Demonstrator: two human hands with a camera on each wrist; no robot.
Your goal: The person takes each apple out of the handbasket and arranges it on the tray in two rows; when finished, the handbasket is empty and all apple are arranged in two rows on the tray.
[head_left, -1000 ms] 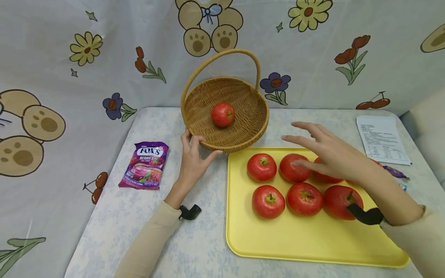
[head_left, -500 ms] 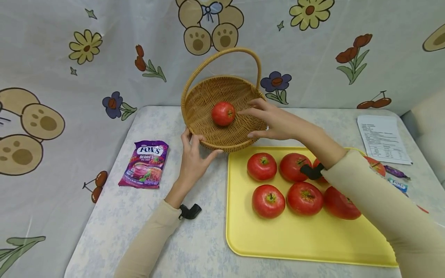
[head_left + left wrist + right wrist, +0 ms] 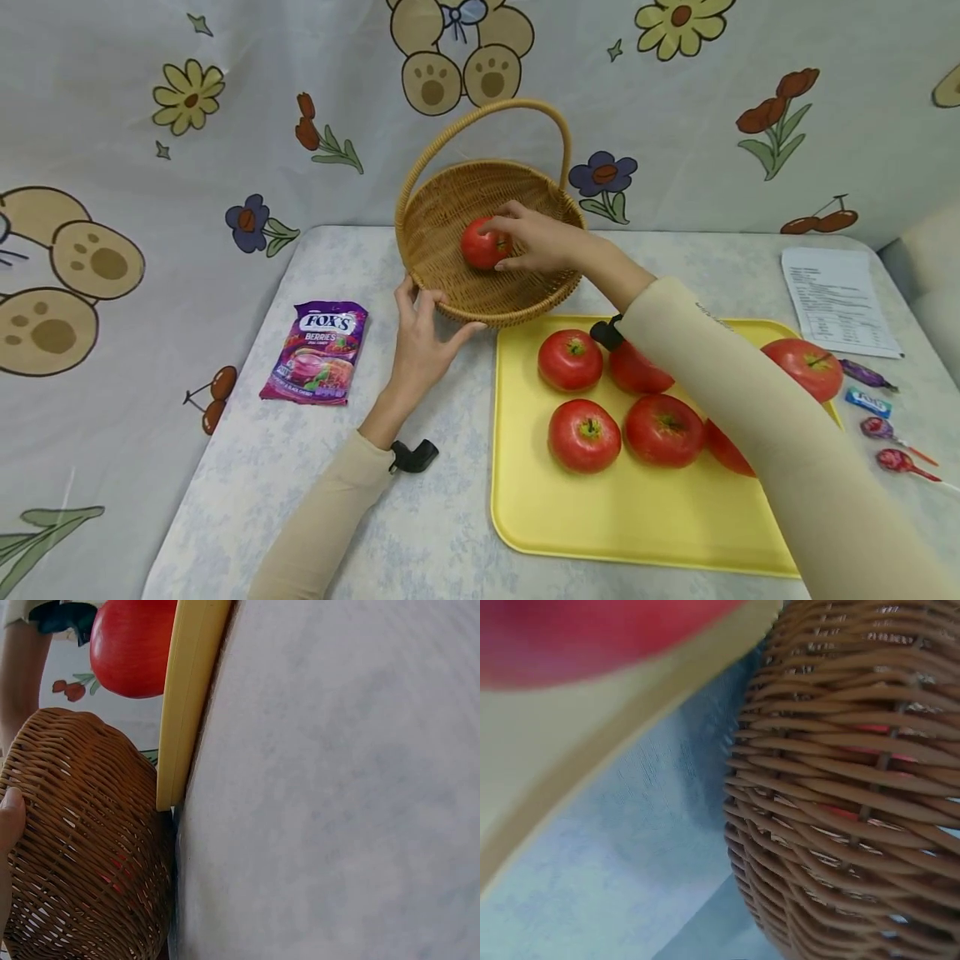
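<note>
A tilted wicker basket [image 3: 467, 287] with a tall handle stands at the back of the table, its opening facing me. My left hand [image 3: 420, 354] holds its near left rim, fingers over the edge and thumb below. In the left wrist view the thumb [image 3: 10, 817] lies against the weave. Inside the basket is one red apple [image 3: 476, 246]. My right hand [image 3: 547, 242] reaches in from the right and grips this apple, fingertips over its top and thumb at its lower right side. In the right wrist view the basket wall [image 3: 847, 780] hides the fingers.
Several red apples [image 3: 585, 437] sit on a yellow tray [image 3: 600, 525] right of the basket, partly under my right sleeve. A purple candy bag [image 3: 317, 354] lies left. A printed paper [image 3: 840, 300], small wrapped candies [image 3: 868, 402] and lollipops [image 3: 896, 460] lie far right.
My right hand has moved left from above the tray into the basket and come round the apple there. My left hand has stayed at the basket rim.
</note>
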